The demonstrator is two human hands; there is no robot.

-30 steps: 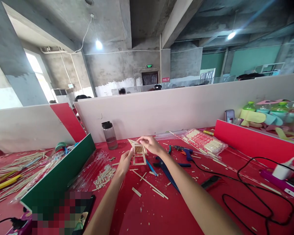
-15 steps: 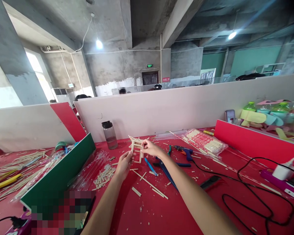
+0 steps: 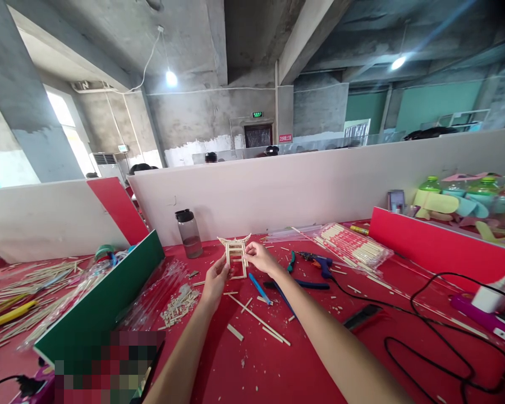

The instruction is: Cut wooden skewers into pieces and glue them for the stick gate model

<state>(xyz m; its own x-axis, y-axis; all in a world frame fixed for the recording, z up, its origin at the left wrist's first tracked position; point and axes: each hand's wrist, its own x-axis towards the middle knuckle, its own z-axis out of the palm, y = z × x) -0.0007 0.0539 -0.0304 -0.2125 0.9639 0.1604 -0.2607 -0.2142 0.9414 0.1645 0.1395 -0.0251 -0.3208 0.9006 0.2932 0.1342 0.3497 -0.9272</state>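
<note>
A small model pavilion (image 3: 236,245) made of thin wooden sticks, with upturned roof corners, stands upright between my hands above the red table. My left hand (image 3: 215,279) grips its left post between thumb and fingers. On the other side, my right hand (image 3: 258,258) pinches the right post. A blue pen-like tool (image 3: 260,288) lies just below my right hand. Loose sticks (image 3: 258,318) and a short flat wooden piece (image 3: 235,332) are on the table nearer to me.
A dark water bottle (image 3: 188,233) stands behind on the left, near a pile of cut stick bits (image 3: 180,306). To the right lie a blue glue gun (image 3: 320,262) with a black cord, green-handled pliers (image 3: 292,261) and bagged sticks (image 3: 356,244). A green divider (image 3: 105,300) bounds the left.
The pavilion has turned and straightened, so its front and both roof corners now face me. Both hands keep hold of it and have shifted only slightly.
</note>
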